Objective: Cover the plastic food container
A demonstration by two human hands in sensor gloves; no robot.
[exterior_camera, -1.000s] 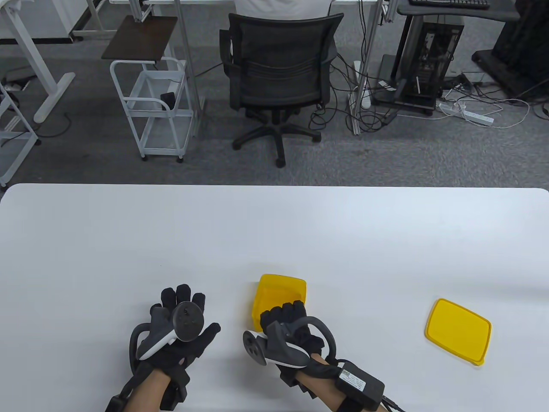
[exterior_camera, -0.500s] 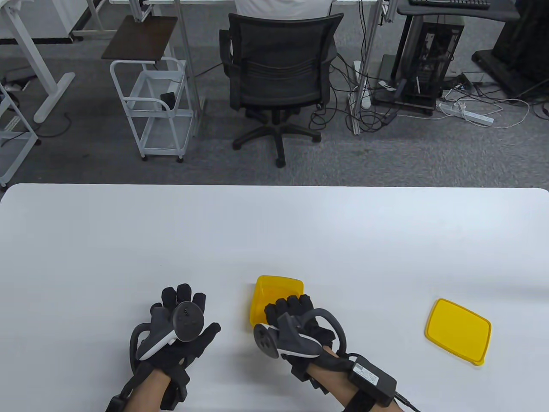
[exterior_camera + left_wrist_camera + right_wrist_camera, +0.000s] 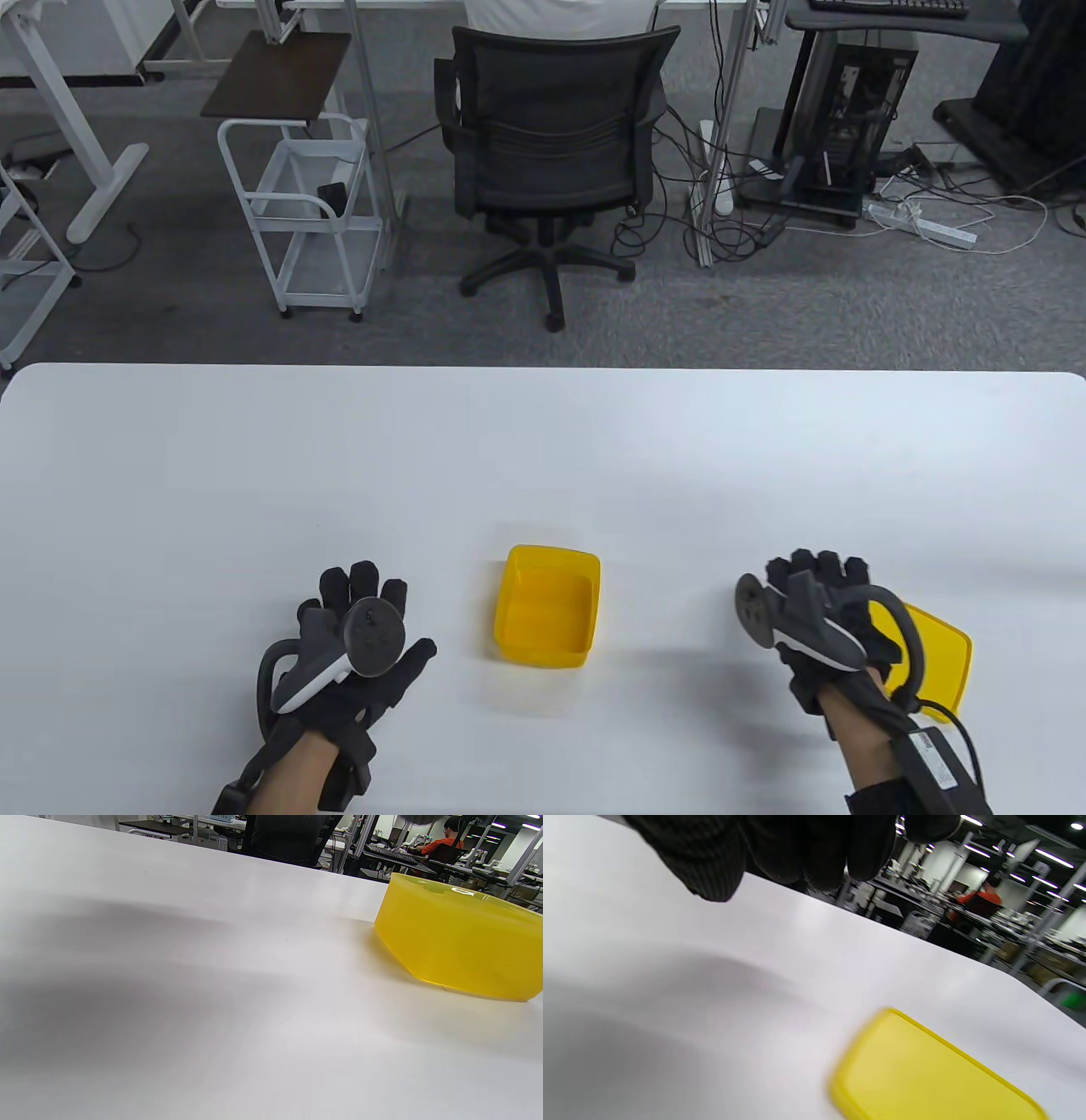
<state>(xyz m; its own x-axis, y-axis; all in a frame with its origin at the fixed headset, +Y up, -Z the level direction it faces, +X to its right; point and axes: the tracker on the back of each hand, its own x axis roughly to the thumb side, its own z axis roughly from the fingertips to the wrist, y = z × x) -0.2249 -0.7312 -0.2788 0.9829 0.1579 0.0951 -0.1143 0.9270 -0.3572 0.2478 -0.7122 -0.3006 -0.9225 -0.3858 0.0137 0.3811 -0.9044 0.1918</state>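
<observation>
Partly hidden lid (image 3: 946, 658) under right hand (image 3: 827, 620)

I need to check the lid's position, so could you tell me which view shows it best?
The right wrist view: the yellow lid lies unobstructed, though blurred. In the table view the right hand hides most of it. The left wrist view misses it.

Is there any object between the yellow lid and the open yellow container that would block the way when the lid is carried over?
Nothing visible does. Only bare table lies between the lid and the container; the right hand hovers over the lid.
</observation>
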